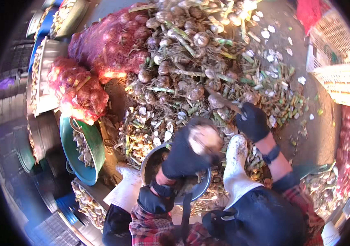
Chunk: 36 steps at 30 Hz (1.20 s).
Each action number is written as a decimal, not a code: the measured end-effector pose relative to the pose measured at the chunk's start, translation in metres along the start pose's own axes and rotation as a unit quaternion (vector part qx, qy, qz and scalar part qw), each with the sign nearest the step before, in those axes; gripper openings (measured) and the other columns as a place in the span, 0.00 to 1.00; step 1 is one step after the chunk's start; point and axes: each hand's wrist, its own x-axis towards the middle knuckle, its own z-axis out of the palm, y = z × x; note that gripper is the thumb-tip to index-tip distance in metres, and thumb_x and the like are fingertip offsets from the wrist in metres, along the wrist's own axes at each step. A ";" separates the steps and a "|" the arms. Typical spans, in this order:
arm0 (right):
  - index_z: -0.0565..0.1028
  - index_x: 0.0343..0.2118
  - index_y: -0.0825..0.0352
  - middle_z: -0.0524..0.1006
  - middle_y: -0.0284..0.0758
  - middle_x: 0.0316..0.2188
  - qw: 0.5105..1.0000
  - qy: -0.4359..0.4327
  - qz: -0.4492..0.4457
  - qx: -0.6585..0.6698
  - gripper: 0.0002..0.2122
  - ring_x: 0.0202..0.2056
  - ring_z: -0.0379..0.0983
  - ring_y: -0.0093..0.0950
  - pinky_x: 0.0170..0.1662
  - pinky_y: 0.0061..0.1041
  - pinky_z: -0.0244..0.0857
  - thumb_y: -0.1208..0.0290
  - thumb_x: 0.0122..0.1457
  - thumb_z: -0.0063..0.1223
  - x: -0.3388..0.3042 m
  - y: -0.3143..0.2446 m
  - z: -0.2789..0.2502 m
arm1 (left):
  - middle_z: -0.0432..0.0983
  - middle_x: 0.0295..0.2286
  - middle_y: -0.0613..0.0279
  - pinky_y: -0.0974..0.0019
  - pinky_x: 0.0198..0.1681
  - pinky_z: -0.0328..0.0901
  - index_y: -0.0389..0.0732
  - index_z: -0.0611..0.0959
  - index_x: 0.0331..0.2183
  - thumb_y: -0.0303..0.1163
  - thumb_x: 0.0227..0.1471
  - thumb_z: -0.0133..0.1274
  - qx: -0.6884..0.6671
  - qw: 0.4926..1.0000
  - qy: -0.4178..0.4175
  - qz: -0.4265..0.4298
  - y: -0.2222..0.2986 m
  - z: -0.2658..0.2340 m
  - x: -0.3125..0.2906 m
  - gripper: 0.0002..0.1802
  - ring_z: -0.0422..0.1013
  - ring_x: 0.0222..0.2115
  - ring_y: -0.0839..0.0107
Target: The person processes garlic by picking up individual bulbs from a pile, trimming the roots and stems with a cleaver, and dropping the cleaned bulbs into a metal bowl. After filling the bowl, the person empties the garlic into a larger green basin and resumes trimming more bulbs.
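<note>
One pale, rounded garlic bulb (203,139) is held in the curled black-gloved left hand (182,153); a narrow, brownish knife (229,105) is clasped in the closed black-gloved right hand (253,122).

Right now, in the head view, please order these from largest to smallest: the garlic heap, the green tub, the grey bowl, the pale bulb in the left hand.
1. Garlic heap
2. Green tub and grey bowl: too alike to rank; the left hand hides part of the bowl.
3. Pale bulb
</note>
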 end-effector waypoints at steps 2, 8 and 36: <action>0.70 0.21 0.66 0.69 0.43 0.15 0.992 0.031 0.110 0.046 0.06 0.20 0.71 0.43 0.22 0.36 0.63 0.73 0.44 0.56 0.002 -0.035 -0.007 | 0.75 0.32 0.61 0.70 0.39 0.67 0.36 0.71 0.44 0.32 0.41 0.59 -0.092 0.975 0.153 -0.129 -0.007 -0.012 -0.005 0.27 0.71 0.34 0.75; 0.71 0.21 0.67 0.70 0.43 0.14 0.965 0.033 0.148 0.214 0.05 0.18 0.70 0.43 0.20 0.32 0.62 0.74 0.47 0.55 -0.002 -0.079 -0.001 | 0.69 0.37 0.60 0.63 0.45 0.67 0.37 0.68 0.44 0.25 0.41 0.61 -0.428 0.809 0.360 -0.178 -0.031 0.001 -0.020 0.27 0.69 0.38 0.70; 0.71 0.26 0.63 0.74 0.31 0.20 0.937 0.035 0.108 0.330 0.10 0.24 0.73 0.23 0.28 0.23 0.67 0.76 0.43 0.64 0.011 -0.111 -0.012 | 0.75 0.36 0.46 0.61 0.39 0.70 0.35 0.67 0.48 0.44 0.54 0.50 -0.396 0.811 0.124 -0.412 -0.058 0.040 -0.024 0.27 0.75 0.36 0.58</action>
